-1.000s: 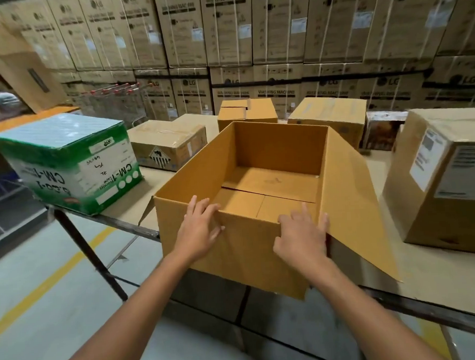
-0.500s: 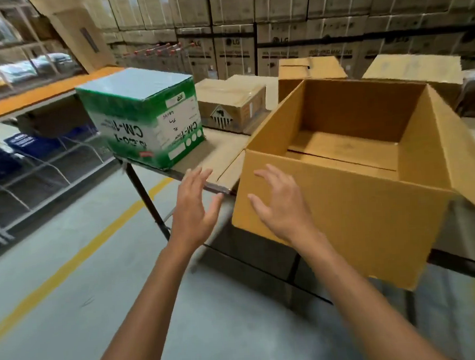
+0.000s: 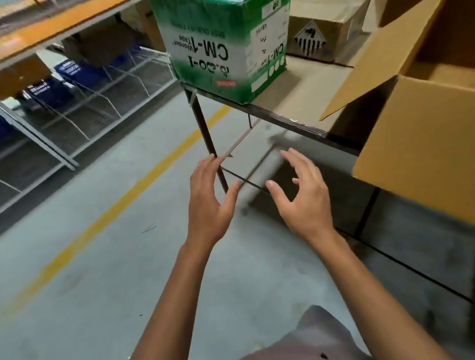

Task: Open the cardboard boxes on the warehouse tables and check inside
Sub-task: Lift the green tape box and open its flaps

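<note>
The open brown cardboard box [image 3: 429,151] overhangs the table's front edge at the right, flaps up, its inside mostly out of frame. A green and white taped box [image 3: 222,39] marked CM-1 stands closed on the table's left corner. Behind it lies a closed brown box [image 3: 327,27] with a striped diamond label. My left hand [image 3: 207,204] and my right hand [image 3: 304,200] hang in the air in front of the table, below its edge, palms facing each other, fingers spread. Neither touches anything.
The table [image 3: 292,93] has a dark metal frame and thin legs [image 3: 206,137]. A yellow line [image 3: 115,206] crosses the grey concrete floor. Wire shelving [image 3: 87,105] with blue packages stands at the left under an orange beam.
Both hands have left the open box's front wall and drawn back and left, away from it. My view has swung left and down toward the green box.
</note>
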Available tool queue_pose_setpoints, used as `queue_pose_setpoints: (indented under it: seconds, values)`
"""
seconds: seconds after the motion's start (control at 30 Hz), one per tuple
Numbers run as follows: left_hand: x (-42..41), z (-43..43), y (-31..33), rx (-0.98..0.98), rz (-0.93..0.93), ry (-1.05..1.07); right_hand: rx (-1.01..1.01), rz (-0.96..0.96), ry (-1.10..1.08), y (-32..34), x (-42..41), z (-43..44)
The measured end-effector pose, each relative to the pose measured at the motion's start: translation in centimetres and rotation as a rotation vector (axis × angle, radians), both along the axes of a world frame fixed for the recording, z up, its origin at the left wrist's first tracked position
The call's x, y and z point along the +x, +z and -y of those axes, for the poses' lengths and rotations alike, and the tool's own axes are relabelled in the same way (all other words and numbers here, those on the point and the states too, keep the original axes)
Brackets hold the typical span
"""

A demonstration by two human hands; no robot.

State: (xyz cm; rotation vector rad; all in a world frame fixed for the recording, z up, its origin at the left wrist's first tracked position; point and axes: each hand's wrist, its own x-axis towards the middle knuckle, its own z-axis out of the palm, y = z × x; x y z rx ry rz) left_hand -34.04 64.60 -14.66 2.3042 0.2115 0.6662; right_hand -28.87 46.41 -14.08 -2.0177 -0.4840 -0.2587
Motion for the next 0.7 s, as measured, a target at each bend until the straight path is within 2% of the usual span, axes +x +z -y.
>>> queue_pose_setpoints:
  seconds: [0.2, 0.33, 0.7]
  values:
    - [4.5, -3.6, -1.8, -0.082, -0.002, 0.018, 0.01, -0.054, 0.022, -1.6, 5.4, -4.1]
    - [10.3, -6.6, -2.4, -0.059, -0.016, 0.032, 0.044, -0.075, 0.027, -1.9, 11.5, -6.7]
    - [27.9, -13.8, 3.7, 0.124, 0.134, 0.008, 0.189, -0.004, -0.026, 2.0, 27.8, -12.9]
